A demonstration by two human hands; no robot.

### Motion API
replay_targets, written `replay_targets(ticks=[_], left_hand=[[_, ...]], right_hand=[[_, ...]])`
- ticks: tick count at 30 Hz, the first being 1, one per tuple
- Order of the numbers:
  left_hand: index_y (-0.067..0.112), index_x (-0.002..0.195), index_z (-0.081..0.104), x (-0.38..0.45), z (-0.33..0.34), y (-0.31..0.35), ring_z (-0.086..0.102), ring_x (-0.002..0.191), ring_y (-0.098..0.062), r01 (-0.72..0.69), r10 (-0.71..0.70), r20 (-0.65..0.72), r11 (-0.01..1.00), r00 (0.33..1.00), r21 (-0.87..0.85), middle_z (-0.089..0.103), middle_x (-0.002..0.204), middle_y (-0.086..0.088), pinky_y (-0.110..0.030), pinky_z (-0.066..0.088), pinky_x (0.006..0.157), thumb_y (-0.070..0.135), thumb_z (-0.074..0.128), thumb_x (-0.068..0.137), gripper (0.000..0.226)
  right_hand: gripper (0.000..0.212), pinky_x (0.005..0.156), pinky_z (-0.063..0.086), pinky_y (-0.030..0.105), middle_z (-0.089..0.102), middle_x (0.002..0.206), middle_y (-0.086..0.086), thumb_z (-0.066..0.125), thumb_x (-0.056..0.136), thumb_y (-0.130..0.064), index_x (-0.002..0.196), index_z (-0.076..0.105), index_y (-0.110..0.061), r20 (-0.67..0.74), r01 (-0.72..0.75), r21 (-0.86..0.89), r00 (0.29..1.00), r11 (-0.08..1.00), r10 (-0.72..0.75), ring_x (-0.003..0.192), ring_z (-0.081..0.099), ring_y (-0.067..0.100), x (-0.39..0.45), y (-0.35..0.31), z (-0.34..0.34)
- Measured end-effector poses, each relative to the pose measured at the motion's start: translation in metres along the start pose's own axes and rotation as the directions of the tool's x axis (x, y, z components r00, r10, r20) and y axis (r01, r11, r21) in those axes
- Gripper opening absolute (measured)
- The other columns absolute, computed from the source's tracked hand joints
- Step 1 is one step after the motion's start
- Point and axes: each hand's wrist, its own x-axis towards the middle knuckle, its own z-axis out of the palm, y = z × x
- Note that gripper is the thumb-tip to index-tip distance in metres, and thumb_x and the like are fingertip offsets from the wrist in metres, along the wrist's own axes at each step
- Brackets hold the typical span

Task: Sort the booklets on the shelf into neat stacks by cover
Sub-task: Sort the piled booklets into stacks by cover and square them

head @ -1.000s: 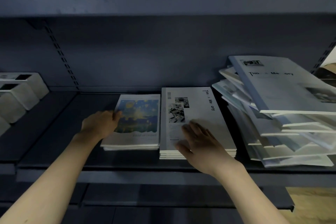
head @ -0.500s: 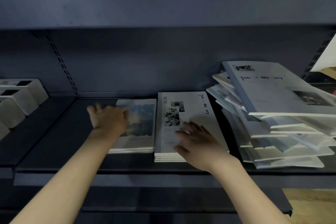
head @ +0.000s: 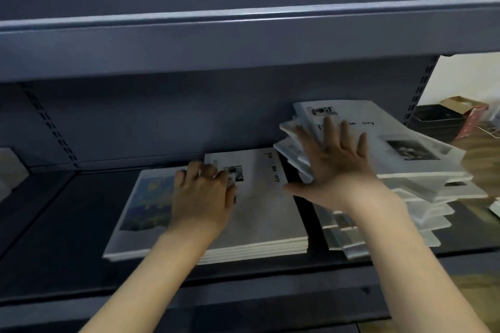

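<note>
The fingers (head: 329, 130) of the right hand (head: 335, 167) are spread wide and straight. They hold nothing. The fingertips lie over the top cover of the messy pile (head: 400, 170), and the thumb sticks out to the side toward the middle stack. It is hard to tell if the palm presses down or only floats above the cover.

The fingers (head: 208, 170) of the left hand (head: 201, 197) are curled down, with the knuckles up. They sit right where two stacks meet. They do not seem to grip a booklet, but the fingertips are hidden, so that is not sure.

Under the left hand, on its left side, is the painted stack (head: 143, 203). Its cover shows a blue and yellow picture. Just beside it, touching or almost touching, is the white stack (head: 265, 213). Its covers are white with black letters and small photos. Both of these stacks are flat and tidy.

The messy pile is to the right of a small dark gap. Its booklets stick out at many angles and lean on one another.

All three lie on the dark shelf (head: 67, 238). Another shelf board (head: 243, 35) runs above. The picture is a bit blurry.
</note>
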Motion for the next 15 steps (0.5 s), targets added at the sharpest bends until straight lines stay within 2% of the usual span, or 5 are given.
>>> replay_targets(ticks=[4, 7, 9, 11, 15], left_hand=[[0.017, 0.075, 0.072, 0.003, 0.004, -0.002, 0.059, 0.09, -0.029, -0.057, 0.057, -0.025, 0.998, 0.998, -0.037, 0.068, 0.083, -0.002, -0.038, 0.046, 0.071, 0.039, 0.039, 0.079, 0.04], [0.018, 0.085, 0.072, 0.002, 0.005, 0.004, 0.057, 0.097, -0.027, -0.051, 0.047, -0.029, 0.987, 0.998, -0.155, 0.068, 0.09, 0.0, -0.039, 0.044, 0.076, 0.036, 0.045, 0.086, 0.033], [0.02, 0.1, 0.067, 0.0, 0.009, 0.006, 0.05, 0.108, -0.022, -0.047, 0.052, 0.013, 0.962, 0.999, -0.269, 0.065, 0.102, 0.003, -0.035, 0.039, 0.086, 0.037, 0.045, 0.093, 0.029], [0.022, 0.097, 0.065, -0.001, 0.014, 0.008, 0.055, 0.1, -0.018, -0.046, 0.058, 0.018, 0.92, 0.998, -0.389, 0.066, 0.097, 0.006, -0.032, 0.043, 0.083, 0.045, 0.036, 0.092, 0.037], [0.018, 0.076, 0.061, 0.003, 0.019, 0.01, 0.053, 0.089, -0.018, -0.047, 0.022, -0.056, 0.873, 0.998, -0.486, 0.065, 0.08, 0.003, -0.031, 0.043, 0.073, 0.052, 0.018, 0.082, 0.055]], right_hand=[[0.083, 0.115, 0.003, 0.052, -0.006, 0.155, 0.02, 0.053, 0.09, -0.035, 0.148, -0.005, -0.023, 0.013, -0.075, -0.04, 0.997, 0.996, 0.076, 0.141, -0.003, 0.042, -0.001, 0.015, 0.01], [0.069, 0.115, 0.017, 0.037, 0.013, 0.154, 0.011, 0.049, 0.091, -0.017, 0.148, 0.009, -0.014, -0.053, -0.034, -0.052, 0.998, 0.998, 0.031, 0.141, 0.015, 0.03, -0.005, 0.017, 0.007], [0.056, 0.095, 0.038, 0.029, 0.04, 0.142, 0.005, 0.051, 0.089, -0.018, 0.139, 0.028, -0.013, -0.162, 0.015, -0.062, 0.987, 0.998, -0.025, 0.129, 0.04, 0.023, -0.012, 0.02, 0.003], [0.041, 0.071, 0.036, 0.025, 0.058, 0.117, -0.001, 0.05, 0.085, -0.019, 0.125, 0.042, -0.02, -0.269, 0.073, -0.081, 0.959, 0.994, -0.092, 0.105, 0.056, 0.021, -0.022, 0.015, -0.003], [0.055, 0.053, 0.045, 0.022, 0.071, 0.087, -0.002, 0.075, 0.051, -0.009, 0.105, 0.067, -0.018, -0.451, 0.068, 0.039, 0.892, 0.997, -0.043, 0.068, 0.067, 0.022, -0.025, -0.006, 0.013]])
